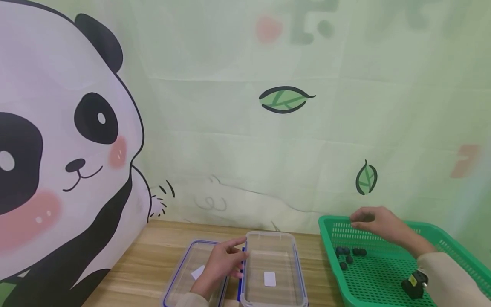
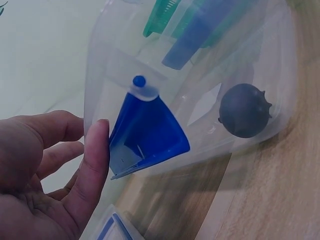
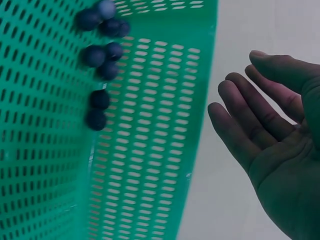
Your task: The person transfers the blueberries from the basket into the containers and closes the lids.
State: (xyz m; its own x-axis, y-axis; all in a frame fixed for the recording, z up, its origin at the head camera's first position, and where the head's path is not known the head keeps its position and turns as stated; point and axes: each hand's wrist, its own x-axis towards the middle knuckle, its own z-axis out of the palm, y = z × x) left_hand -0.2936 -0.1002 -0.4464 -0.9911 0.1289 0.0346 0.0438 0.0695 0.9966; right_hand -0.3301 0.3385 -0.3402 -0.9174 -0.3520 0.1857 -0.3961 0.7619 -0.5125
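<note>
Touching container (image 1: 272, 260), left hand (image 1: 224, 262); right hand (image 1: 377, 222) relaxed

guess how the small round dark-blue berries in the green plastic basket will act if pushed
The small round dark-blue berries would likely roll, being nearly spherical. They might catch slightly, since the green plastic basket is slotted.

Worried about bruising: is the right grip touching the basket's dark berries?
Apart: the right wrist view shows dark berries inside the green basket, the right grip beyond its rim, a clear gap between.
</note>
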